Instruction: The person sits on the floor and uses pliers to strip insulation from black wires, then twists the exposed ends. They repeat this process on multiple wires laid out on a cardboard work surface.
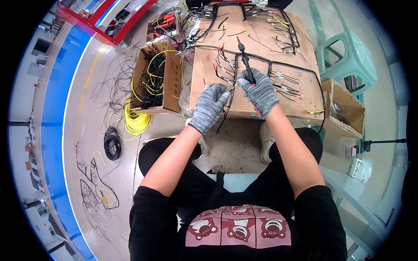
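Both hands wear grey knit gloves over the near part of a wooden board point(209, 98). My left hand point(210, 106) is closed in a pinch at a black wire harness point(231, 96), whose loose end hangs below the fingers. Just to the right, my right hand point(260, 92) wraps round a long black tool point(244, 58) with a narrow tip pointing away from me; its exact kind is unclear. A bit of red shows below the right palm. Taped harness branches with red- and white-marked wire ends point(285, 87) spread over the board on both sides.
Left of the board stands a cardboard box point(173, 80) of black and yellow wires. Yellow point(136, 122) and black point(112, 143) wire coils lie on the floor. At right are a pale green stool point(350, 61) and an open carton point(344, 115). Another person sits at the far edge.
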